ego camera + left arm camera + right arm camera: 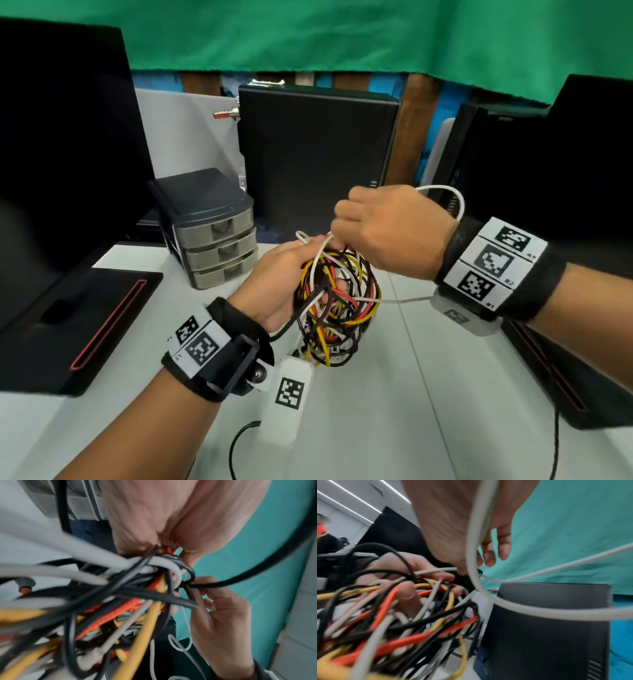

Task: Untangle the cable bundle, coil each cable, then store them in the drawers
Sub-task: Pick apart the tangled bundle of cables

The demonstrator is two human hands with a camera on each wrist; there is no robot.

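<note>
A tangled cable bundle (337,305) of black, yellow, red and white cables hangs above the white table (428,394). My left hand (284,274) grips it from the left, fingers curled through the strands; the same bundle (120,601) fills the left wrist view, and in the right wrist view its strands (393,615) wrap the left fingers (407,589). My right hand (387,229) pinches a thin white cable (455,202) at the bundle's top. That white cable (476,561) loops around the hand and trails right. The grey three-drawer unit (212,233) stands behind, drawers closed.
A black computer tower (315,154) stands behind the bundle. Dark monitors (61,137) flank the table on both sides, each on a black base with a red line (106,329). A green cloth (342,34) hangs at the back. A black cord (239,442) lies near the front edge.
</note>
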